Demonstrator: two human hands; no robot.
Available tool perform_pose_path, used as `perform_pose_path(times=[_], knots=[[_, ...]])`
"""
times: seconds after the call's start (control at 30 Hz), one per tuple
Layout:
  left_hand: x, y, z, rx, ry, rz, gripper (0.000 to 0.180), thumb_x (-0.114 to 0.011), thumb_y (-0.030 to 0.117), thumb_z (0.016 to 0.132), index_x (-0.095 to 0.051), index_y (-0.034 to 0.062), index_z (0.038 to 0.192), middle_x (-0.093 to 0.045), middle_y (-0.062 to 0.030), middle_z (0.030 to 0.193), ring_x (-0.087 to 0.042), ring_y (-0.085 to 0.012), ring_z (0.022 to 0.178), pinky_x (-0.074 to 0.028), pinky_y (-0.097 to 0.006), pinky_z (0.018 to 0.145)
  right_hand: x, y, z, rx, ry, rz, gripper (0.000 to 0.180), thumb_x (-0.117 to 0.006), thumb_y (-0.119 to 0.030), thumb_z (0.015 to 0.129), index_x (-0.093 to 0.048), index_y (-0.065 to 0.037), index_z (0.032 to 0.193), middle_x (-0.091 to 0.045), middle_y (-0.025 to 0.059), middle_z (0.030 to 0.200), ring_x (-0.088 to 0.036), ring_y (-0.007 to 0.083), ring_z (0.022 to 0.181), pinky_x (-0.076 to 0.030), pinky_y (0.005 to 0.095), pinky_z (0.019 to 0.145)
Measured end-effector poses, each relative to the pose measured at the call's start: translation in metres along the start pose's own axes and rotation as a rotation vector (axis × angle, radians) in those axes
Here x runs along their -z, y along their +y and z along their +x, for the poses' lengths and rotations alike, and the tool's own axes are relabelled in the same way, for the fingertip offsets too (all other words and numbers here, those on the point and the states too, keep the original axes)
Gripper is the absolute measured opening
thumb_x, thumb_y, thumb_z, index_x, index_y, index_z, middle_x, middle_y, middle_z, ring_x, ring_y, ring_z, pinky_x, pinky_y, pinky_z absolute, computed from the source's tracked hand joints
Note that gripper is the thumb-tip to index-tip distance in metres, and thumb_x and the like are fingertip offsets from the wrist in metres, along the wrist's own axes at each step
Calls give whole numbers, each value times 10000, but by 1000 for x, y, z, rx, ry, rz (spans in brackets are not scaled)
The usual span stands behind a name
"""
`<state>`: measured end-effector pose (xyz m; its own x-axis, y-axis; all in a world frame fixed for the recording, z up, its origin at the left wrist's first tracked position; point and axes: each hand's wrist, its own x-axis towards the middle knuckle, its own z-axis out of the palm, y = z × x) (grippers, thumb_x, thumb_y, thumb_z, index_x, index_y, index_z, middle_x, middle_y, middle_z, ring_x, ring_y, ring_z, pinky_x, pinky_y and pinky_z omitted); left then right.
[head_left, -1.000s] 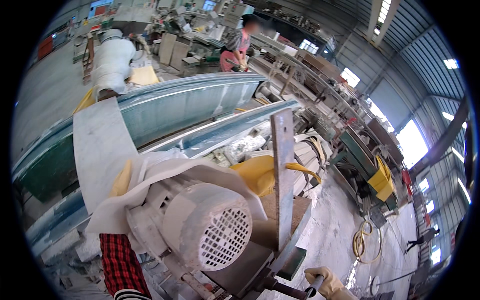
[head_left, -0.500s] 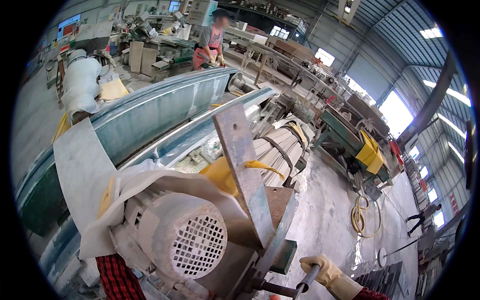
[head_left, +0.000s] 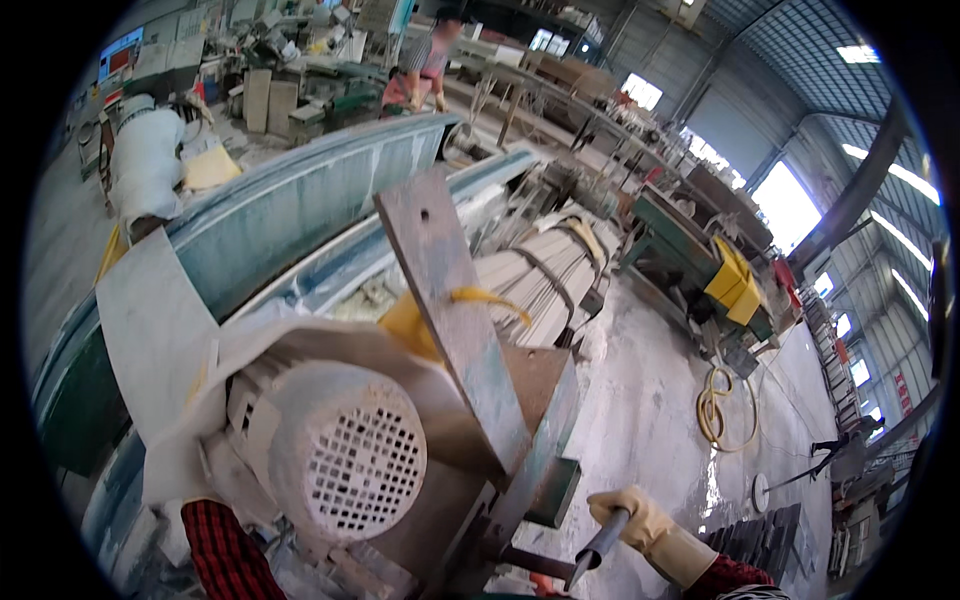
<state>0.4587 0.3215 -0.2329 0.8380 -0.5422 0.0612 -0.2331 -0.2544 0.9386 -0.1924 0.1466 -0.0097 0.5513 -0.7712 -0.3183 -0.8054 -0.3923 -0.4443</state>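
A dust-coated electric motor [head_left: 340,455] with a perforated fan cover fills the lower middle of the head view. A flat rusty steel bar [head_left: 450,310] rises from it. My right hand [head_left: 645,528], in a yellow glove, grips a dark metal lever handle [head_left: 598,548] at the machine's lower right. My left hand is hidden; only its red plaid sleeve [head_left: 225,550] shows under the motor at lower left.
A long curved pale slab [head_left: 300,210] runs behind the machine. Strapped stone strips [head_left: 545,280] lie to the right, a coiled yellow hose [head_left: 715,410] on the wet floor. A green and yellow machine [head_left: 710,270] stands beyond. A person [head_left: 430,60] stands far back.
The view has swung left and down, so the motor and bar sit larger and lower. My gloved right hand has come further into view on the lever.
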Motion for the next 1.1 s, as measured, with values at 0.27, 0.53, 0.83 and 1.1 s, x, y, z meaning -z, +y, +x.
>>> perform_pose_path(times=[0.27,0.53,0.83,1.1], knots=[[-19,5,-18,68,101,-183,563,-478,384,1032,-436,16,1455,-510,-160,1437,-517,-246,1303,-406,-405,1108,-1,48,1,72,-309,98,66,-662,-128,771,-679,-100,828,-596,113,686,-591,248,615,-467,350,572],[-22,14,-156,125,743,-956,509,-440,320,1052,-452,-3,1446,-513,-164,1432,-519,-302,1297,-369,-403,1134,15,52,25,-135,-680,325,259,-806,-273,825,-759,-53,953,-700,14,732,-592,83,553,-474,248,513],[-51,122,-346,272,594,-850,586,-401,419,1052,-459,-15,1441,-532,-180,1438,-501,-284,1329,-385,-416,1119,-41,51,-26,-169,-695,706,257,-777,-301,879,-719,-65,963,-703,10,776,-558,64,533,-405,213,455],[-64,152,-412,458,276,-897,578,-500,416,1032,-466,-10,1422,-590,-146,1338,-554,-261,1238,-460,-385,1039,-187,-65,-118,-13,-1283,1429,409,-576,-371,1022,-590,-96,720,-553,-37,643,-464,58,541,-349,213,511]])
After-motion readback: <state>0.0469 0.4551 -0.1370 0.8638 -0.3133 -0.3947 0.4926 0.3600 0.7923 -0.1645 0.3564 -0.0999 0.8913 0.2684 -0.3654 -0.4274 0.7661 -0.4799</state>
